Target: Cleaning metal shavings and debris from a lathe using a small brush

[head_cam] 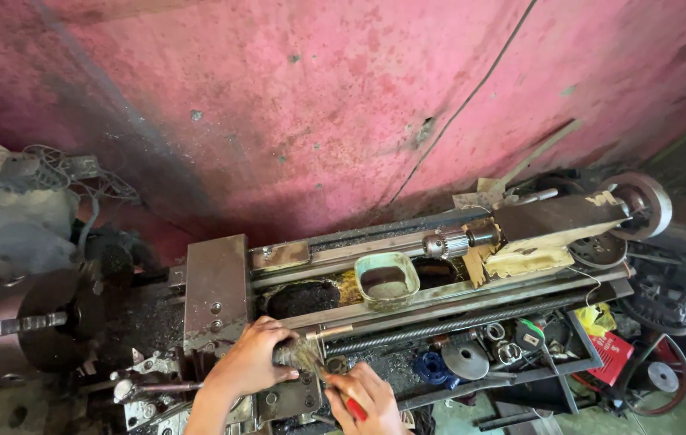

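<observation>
Paintbrush (pixel 311 360) — red handle, worn bristles, lying over the front of the lathe carriage (pixel 216 292). Right hand (pixel 367 396) closed around the handle; left hand (pixel 253 358) with fingers curled against the bristles. Behind, on the lathe bed: a rectangular tin (pixel 387 279) — then drill chuck (pixel 441 244), tailstock (pixel 556 219). Far left, big chuck (pixel 13 326).

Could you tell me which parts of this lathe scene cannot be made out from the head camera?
- Brush: its bristles are partly under the left hand; its red handle sits mostly inside the right hand.
- Forearms: cut off by the bottom edge.
- Green tub: its contents are dark, unclear.
- Tray parts below the bed: too small and cluttered to identify.
- Chuck: partly in shadow.
</observation>
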